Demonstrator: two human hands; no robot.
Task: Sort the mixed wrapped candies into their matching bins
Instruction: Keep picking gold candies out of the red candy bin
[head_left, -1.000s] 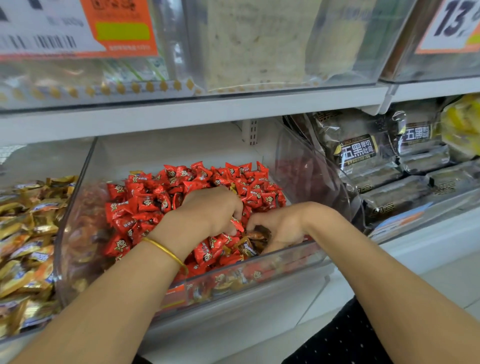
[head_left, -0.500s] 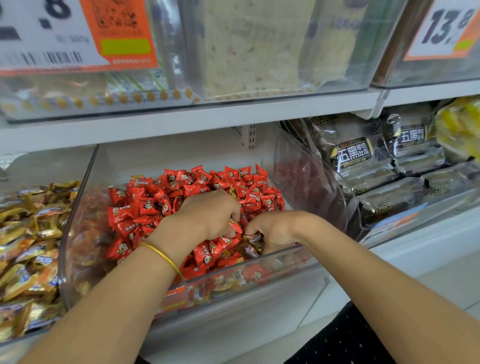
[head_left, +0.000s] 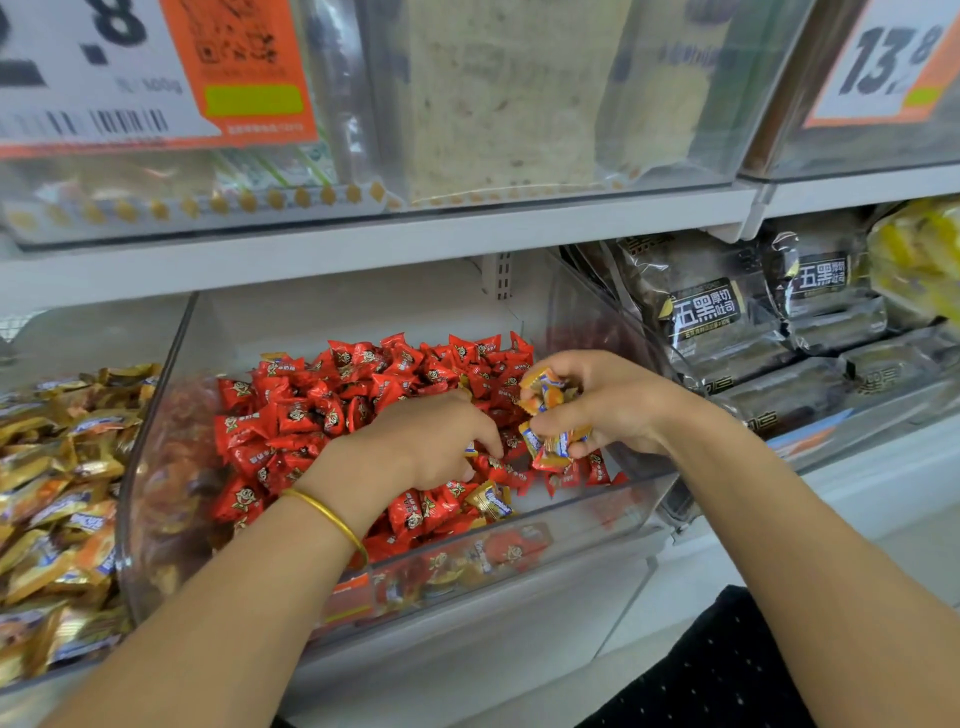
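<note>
I see right hand (head_left: 608, 400) clutching bunch of gold-wrapped candies (head_left: 550, 415), fingers curled round them, over red candies (head_left: 322, 410). Left hand (head_left: 426, 441) just beside it, knuckles up, fingers curled down into red pile. Sliver of wrapper at its fingertips; I cannot tell if gripped. Both hands inside clear bin (head_left: 623, 514). Stray gold candy (head_left: 491, 501) lies just below left hand. Neighbouring heap of gold candies (head_left: 57, 493) left of left forearm.

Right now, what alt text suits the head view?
A person's right hand grips a bunch of gold candies over a clear bin of red candies; the left hand reaches into them. A gold candy pile lies left.
</note>
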